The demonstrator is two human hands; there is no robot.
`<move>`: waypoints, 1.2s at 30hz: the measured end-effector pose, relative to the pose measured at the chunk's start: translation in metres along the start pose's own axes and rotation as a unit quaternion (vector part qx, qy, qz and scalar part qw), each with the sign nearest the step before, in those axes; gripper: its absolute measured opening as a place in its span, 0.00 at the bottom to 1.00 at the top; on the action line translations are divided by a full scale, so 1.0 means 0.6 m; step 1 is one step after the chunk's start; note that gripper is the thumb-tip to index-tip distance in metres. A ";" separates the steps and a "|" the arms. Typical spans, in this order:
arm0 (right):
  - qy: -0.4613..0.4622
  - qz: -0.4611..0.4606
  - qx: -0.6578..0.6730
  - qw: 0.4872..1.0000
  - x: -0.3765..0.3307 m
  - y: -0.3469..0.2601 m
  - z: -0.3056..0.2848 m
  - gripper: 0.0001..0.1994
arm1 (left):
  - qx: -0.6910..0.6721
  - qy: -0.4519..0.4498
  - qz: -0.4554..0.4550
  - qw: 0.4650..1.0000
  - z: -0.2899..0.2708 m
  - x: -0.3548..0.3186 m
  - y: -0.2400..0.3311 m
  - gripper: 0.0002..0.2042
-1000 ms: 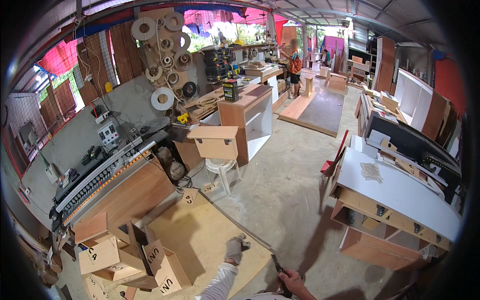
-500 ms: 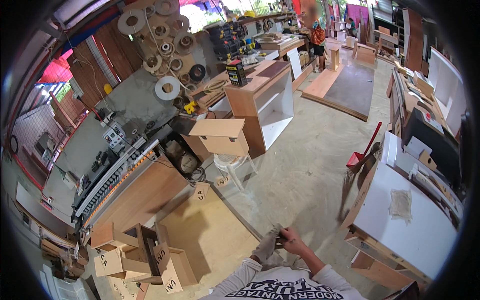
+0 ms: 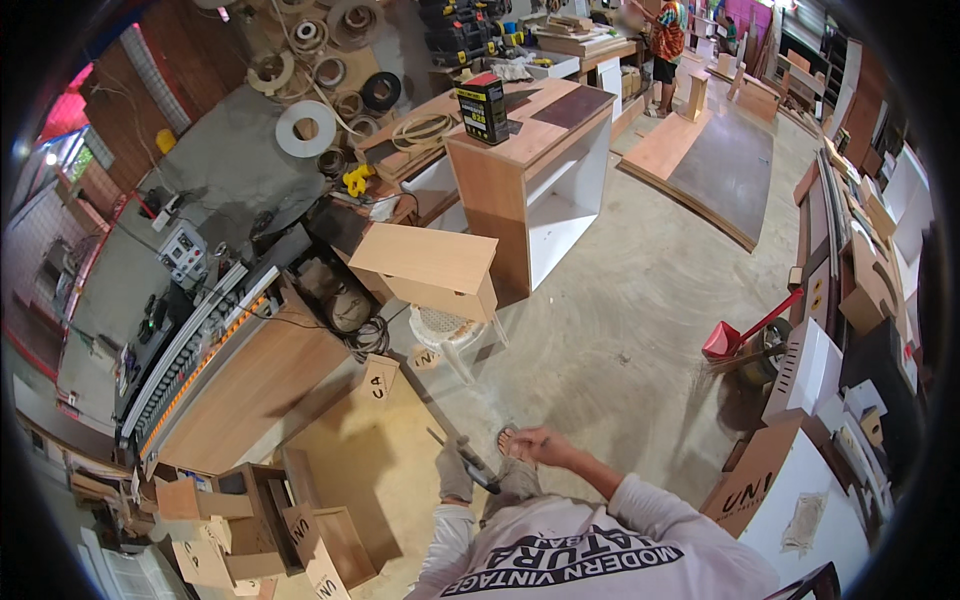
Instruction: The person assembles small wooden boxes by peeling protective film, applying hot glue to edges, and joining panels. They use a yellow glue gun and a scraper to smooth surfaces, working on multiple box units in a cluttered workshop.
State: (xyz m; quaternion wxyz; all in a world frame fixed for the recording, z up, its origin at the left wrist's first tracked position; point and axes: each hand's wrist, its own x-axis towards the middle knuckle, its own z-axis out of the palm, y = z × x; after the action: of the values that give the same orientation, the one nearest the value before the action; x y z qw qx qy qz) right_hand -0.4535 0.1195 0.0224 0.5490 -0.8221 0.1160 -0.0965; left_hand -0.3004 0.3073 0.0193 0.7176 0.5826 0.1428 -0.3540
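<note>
My left hand (image 3: 454,476), in a grey work glove, is closed around a slim dark hand tool (image 3: 482,470). The exact kind of tool is too small to tell. Just right of it is my bare right hand (image 3: 541,446), fingers curled; whether anything is in them does not show. My sandalled foot (image 3: 506,438) is visible on the floor beside the hands. Ahead and to the left, a light wooden box (image 3: 430,265) rests on a white plastic stool (image 3: 447,325).
A pale wooden panel (image 3: 345,425) lies on the floor at left, with stacked drawer boxes (image 3: 270,520) by it. A wooden cabinet (image 3: 490,215) carries a black can (image 3: 483,110). A red dustpan (image 3: 722,340) and white-topped furniture (image 3: 810,480) are at right. Another person (image 3: 668,45) stands far back.
My hands, together before, are now apart, the left one lower-left with the dark tool showing. The view has shifted, and my foot has come into sight.
</note>
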 end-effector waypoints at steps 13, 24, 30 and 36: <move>0.297 0.045 -0.034 0.953 0.587 0.142 -0.341 0.06 | 0.507 -0.028 0.266 0.820 0.285 0.352 0.341 0.25; 0.080 -0.008 -0.245 0.966 0.833 0.292 -0.449 0.10 | 0.572 0.038 0.178 0.800 0.490 0.534 0.352 0.23; -0.130 -0.051 -0.386 0.912 0.870 0.280 -0.485 0.14 | 0.559 0.157 0.184 0.793 0.498 0.592 0.296 0.23; -0.221 -0.165 -0.435 0.857 0.903 0.245 -0.502 0.11 | 0.511 0.181 0.124 0.831 0.500 0.599 0.294 0.25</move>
State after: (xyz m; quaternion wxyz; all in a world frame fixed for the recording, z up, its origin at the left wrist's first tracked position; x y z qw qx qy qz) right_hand -0.0349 -0.3609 0.0176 0.1228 -0.9839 -0.1158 0.0590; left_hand 0.0109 -0.0841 0.0115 0.3171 0.9326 -0.0046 -0.1723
